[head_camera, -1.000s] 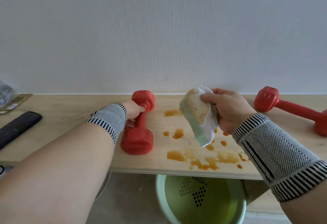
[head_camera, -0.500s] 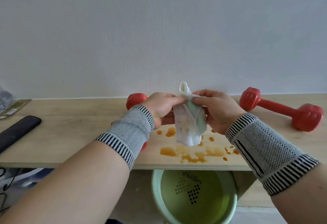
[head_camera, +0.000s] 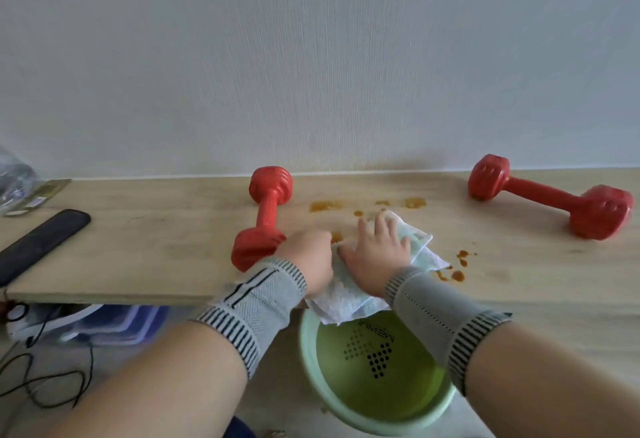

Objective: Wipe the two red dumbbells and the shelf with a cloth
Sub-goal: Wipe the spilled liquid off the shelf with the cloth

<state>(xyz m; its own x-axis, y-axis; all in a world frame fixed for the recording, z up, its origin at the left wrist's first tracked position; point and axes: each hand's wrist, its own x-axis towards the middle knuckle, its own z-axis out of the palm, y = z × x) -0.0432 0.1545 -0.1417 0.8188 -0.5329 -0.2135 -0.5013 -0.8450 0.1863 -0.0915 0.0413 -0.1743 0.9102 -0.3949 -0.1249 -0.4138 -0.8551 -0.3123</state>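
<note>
Your hands on the cloth, mid-shelf.
Your right hand (head_camera: 375, 252) presses the cloth (head_camera: 349, 295) flat (fingers spread) on the shelf (head_camera: 156, 247); left hand (head_camera: 308, 259) pinches its edge, between two dumbbells (head_camera: 265, 218) (head_camera: 550, 197).

Two red dumbbells lie on one wooden shelf: the left dumbbell (head_camera: 265, 218) and the right dumbbell (head_camera: 550, 197). One white cloth (head_camera: 349, 294) is spread on the shelf (head_camera: 156, 247). Two hands are on it, the left hand (head_camera: 308, 261) and the right hand (head_camera: 375, 250), each above one grey wristband, two in all. One green basin (head_camera: 377, 368) sits below. One flat black object (head_camera: 41, 240) rests at the left. Orange stains (head_camera: 325, 205) mark the wood in several patches, too scattered to count exactly.
</note>
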